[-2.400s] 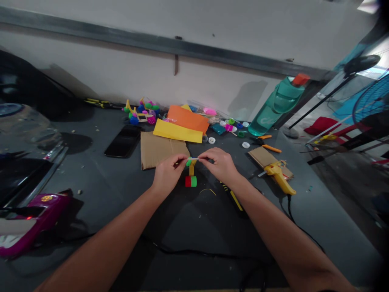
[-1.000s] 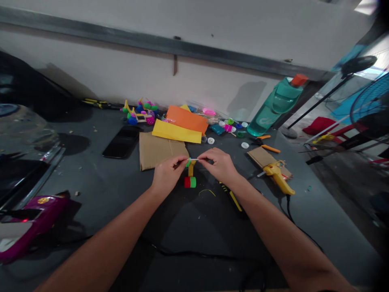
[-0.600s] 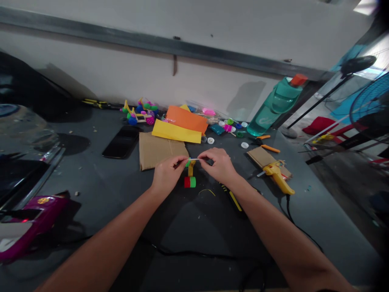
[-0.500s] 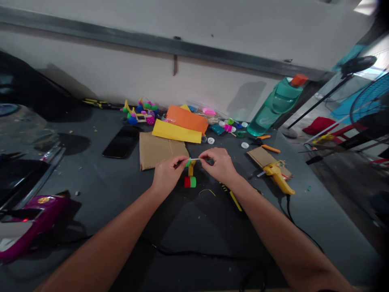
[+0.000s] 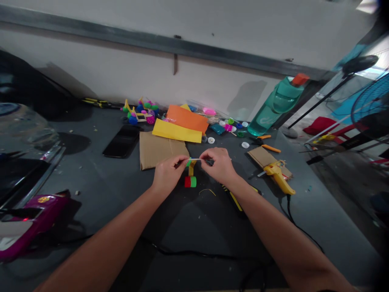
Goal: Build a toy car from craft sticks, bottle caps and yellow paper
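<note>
Between my two hands runs a thin white stick (image 5: 194, 159), held level by its ends. My left hand (image 5: 169, 173) pinches its left end between thumb and fingers. The right end is pinched by my right hand (image 5: 219, 165). Just below and behind the stick stands a small yellow piece (image 5: 191, 169) with green at its top; whether the stick touches it I cannot tell. At its foot is a red and green bottle cap pair (image 5: 190, 182). A black and yellow cutter (image 5: 234, 200) lies partly under my right forearm.
Cardboard (image 5: 161, 152), yellow paper (image 5: 176, 132) and a phone (image 5: 121, 142) lie behind my left hand. To the right are a yellow glue gun (image 5: 279, 178) with a cord, orange-handled pliers (image 5: 270, 148) and a green bottle (image 5: 270, 107). A purple device (image 5: 45, 219) sits at left.
Both hands keep their pinch on the stick and have hardly moved. The whole view has shifted very slightly.
</note>
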Demonstrator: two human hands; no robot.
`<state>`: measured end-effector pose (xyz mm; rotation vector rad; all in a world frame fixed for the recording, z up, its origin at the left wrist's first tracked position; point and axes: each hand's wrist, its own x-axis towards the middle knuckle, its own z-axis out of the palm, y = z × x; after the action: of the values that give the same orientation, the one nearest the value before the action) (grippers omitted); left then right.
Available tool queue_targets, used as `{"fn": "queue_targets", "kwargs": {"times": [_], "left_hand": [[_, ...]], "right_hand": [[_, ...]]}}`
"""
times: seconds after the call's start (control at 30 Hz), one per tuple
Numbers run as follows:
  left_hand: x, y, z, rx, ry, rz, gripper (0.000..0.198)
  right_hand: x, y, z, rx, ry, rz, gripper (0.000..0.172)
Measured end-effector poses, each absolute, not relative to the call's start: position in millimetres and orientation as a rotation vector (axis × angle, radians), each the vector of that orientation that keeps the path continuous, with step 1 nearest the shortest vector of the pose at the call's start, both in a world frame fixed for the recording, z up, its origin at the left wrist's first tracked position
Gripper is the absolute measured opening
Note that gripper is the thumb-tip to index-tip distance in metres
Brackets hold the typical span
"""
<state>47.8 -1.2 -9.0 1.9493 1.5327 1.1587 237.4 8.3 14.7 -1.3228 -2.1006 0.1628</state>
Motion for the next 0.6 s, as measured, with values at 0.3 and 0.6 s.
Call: {"fn": "queue_targets", "kwargs": {"times": [0.3,0.6], "left_hand": [[48.0,-1.2,-8.2,1.956,1.528,1.161,0.017],[47.7,-1.0,-9.6,1.959,1.532,1.165,0.016]], "right_hand": [[236.3,6.6,16.5,-1.33,-2.095,0.183,0.004],[236.2,6.7,16.3,-1.331,-2.093,0.182,0.005]]}}
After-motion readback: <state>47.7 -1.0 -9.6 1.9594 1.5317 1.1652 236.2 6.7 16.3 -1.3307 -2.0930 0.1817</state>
